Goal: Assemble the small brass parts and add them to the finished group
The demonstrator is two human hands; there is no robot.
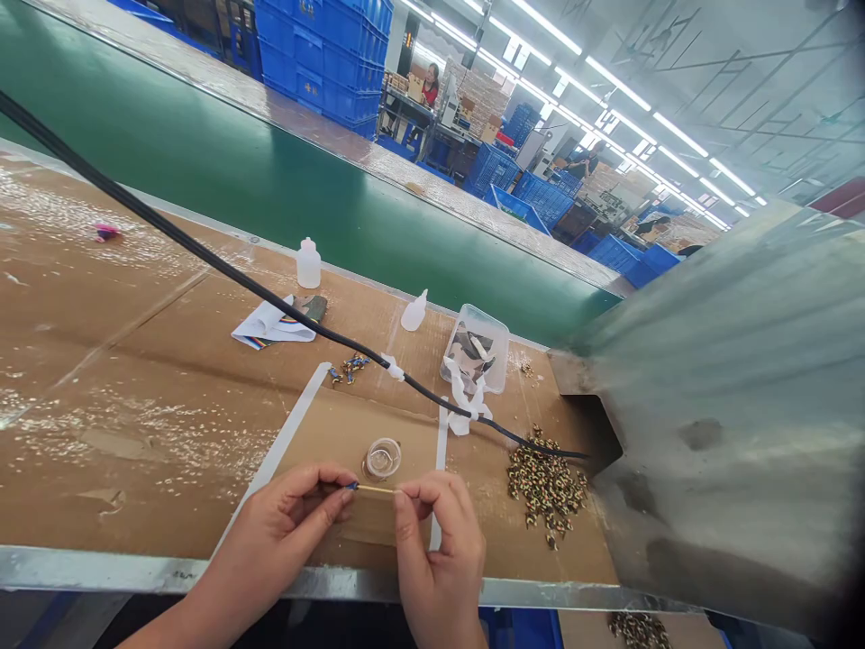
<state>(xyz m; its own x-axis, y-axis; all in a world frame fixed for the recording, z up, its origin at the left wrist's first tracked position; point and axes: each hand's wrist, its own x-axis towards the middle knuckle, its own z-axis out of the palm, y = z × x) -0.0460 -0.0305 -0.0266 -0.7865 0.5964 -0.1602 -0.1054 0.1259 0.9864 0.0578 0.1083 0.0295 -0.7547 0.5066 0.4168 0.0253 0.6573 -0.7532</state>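
My left hand pinches a tiny dark blue piece between thumb and forefinger. Thumb and fingers of my right hand are closed on one end of a thin, pale stick, whose other end meets the blue piece. Just beyond the stick stands a small clear round cup. A few small blue-and-gold pieces lie farther back on the cardboard. To the right of my right hand is a large heap of small dark-and-gold pieces; their exact kind is too small to tell.
A black cable crosses above the cardboard-covered bench. Behind stand two white bottles, a folded cloth and a clear plastic box. A green conveyor belt runs beyond. A metal housing bounds the right.
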